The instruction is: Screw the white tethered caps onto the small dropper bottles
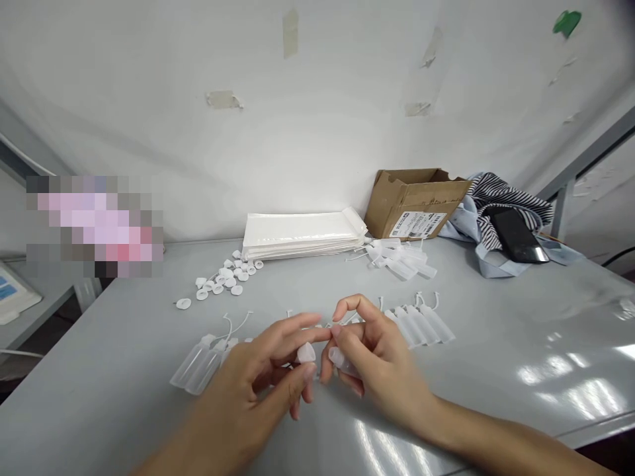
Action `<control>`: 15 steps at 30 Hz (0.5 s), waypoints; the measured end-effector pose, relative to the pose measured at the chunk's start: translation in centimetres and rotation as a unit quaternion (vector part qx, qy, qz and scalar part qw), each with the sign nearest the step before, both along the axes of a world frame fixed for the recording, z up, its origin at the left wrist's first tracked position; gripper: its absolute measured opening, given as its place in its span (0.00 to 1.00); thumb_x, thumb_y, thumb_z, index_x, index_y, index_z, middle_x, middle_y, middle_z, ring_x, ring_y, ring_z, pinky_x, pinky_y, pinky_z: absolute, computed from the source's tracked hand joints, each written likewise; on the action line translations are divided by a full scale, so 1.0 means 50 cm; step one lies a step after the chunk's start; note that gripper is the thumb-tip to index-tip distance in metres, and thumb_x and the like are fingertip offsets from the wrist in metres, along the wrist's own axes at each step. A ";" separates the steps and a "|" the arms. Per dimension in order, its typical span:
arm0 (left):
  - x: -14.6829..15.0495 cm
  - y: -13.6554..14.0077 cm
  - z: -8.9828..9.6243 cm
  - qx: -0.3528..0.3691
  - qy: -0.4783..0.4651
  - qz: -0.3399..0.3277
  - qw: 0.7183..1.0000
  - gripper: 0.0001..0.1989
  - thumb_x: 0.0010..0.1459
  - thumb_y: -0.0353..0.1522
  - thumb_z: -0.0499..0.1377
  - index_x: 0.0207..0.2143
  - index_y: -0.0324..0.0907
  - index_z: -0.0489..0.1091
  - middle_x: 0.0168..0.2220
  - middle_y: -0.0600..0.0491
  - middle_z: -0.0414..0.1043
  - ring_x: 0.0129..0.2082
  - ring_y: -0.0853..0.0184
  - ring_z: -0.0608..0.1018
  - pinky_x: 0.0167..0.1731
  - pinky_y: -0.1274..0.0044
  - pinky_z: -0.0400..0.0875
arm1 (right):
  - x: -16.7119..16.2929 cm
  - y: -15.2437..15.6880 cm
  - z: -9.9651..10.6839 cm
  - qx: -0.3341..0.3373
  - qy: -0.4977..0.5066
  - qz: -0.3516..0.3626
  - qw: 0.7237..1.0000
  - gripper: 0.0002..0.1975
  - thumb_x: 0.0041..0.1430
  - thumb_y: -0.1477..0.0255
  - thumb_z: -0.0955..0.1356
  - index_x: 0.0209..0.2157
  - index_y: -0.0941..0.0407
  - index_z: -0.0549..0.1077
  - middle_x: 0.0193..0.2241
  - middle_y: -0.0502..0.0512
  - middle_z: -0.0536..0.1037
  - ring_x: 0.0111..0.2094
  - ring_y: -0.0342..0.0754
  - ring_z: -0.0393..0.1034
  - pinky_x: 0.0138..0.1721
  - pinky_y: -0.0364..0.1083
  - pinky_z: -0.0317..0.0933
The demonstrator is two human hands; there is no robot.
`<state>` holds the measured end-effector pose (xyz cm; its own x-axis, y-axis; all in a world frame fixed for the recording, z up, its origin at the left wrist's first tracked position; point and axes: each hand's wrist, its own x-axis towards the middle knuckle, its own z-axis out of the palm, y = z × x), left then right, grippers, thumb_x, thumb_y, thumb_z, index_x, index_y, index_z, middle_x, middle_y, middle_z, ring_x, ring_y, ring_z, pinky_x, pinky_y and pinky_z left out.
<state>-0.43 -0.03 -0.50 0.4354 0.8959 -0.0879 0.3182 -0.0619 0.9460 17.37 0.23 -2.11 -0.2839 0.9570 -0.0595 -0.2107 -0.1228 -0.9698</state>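
Note:
Between the thumb and fingers of my left hand (270, 373) is a small white cap (306, 352). My right hand (380, 360) is closed around a small translucent plastic bottle (337, 357), its open neck pointing left at the cap. Cap and bottle are apart, and most of the bottle is hidden by my fingers. A left fingertip meets my right thumb. Behind my left hand lie several translucent bottles (194, 363) with thin looped straps. Beyond my right hand is a row of similar bottles (421, 325). Loose white caps (217, 289) are scattered further back on the left.
On the grey table (124, 370), a stack of white padded envelopes (302, 235) lies against the wall. Right of it are a cardboard box (414, 205) and a pile of bottles (401, 256). A black phone-like object (518, 235) rests on striped cloth (508, 192).

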 end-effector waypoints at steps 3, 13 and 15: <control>0.001 -0.005 -0.012 0.074 0.006 -0.007 0.997 0.27 0.63 0.35 0.52 0.61 0.60 0.48 0.46 0.57 0.77 0.24 0.74 0.77 0.28 0.81 0.76 | -0.003 -0.005 -0.010 0.043 -0.043 -0.015 0.998 0.02 0.64 0.71 0.60 0.36 0.53 0.58 0.19 0.45 0.74 0.14 0.35 0.55 0.15 0.35 0.49; 0.002 -0.012 -0.036 0.262 0.093 -0.022 0.960 0.34 0.63 0.30 0.53 0.63 0.68 0.40 0.56 0.64 0.69 0.51 0.71 0.76 0.49 0.81 0.71 | -0.002 -0.014 -0.025 0.124 -0.092 -0.032 0.987 0.03 0.65 0.74 0.59 0.36 0.53 0.60 0.15 0.39 0.59 0.15 0.37 0.52 0.17 0.37 0.46; 0.001 -0.013 -0.038 0.245 0.083 -0.016 0.966 0.33 0.63 0.31 0.53 0.62 0.69 0.41 0.56 0.65 0.69 0.52 0.71 0.74 0.49 0.81 0.71 | -0.003 -0.015 -0.023 0.138 -0.102 -0.030 0.985 0.03 0.64 0.75 0.59 0.36 0.53 0.60 0.15 0.38 0.58 0.15 0.37 0.52 0.17 0.37 0.46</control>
<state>-0.36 -0.68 -2.38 0.4806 0.8338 0.2715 0.4534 -0.5013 0.7370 17.23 -0.53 -3.28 -0.2353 0.9594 0.1556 -0.0075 0.1583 -0.9874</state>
